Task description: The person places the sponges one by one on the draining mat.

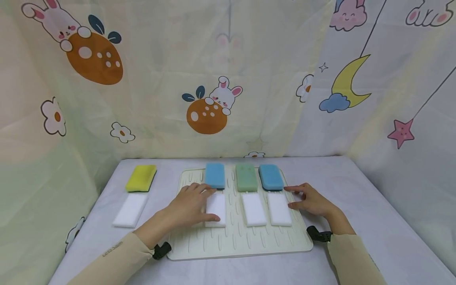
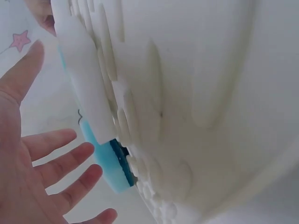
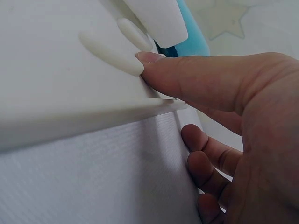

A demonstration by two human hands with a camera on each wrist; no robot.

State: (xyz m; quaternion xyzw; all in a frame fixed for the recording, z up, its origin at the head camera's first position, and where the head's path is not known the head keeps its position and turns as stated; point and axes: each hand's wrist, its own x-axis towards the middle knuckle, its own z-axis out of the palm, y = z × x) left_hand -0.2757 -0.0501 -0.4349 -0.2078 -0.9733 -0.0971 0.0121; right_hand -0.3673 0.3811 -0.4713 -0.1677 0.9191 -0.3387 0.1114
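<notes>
My left hand [image 1: 192, 206] is spread over the leftmost white sponge block [image 1: 216, 211] on the cream ridged mat [image 1: 235, 246]. Its fingertips reach the near edge of a blue sponge [image 1: 215, 175]; whether they touch is unclear. Beside the mat's right edge, my right hand [image 1: 311, 200] has its index finger extended by a second blue sponge [image 1: 271, 177] with a dark underside. The right thumb [image 3: 196, 79] lies at the mat's rim, next to a white block [image 1: 279, 209]. Between them on the mat are a green sponge [image 1: 246, 177] and another white block [image 1: 254, 209].
Left of the mat, a yellow sponge [image 1: 141, 178] with a dark underside lies just behind a white block [image 1: 130, 210]. A white cloth [image 1: 320, 170] covers the table. Printed curtains [image 1: 160, 79] enclose the back and sides.
</notes>
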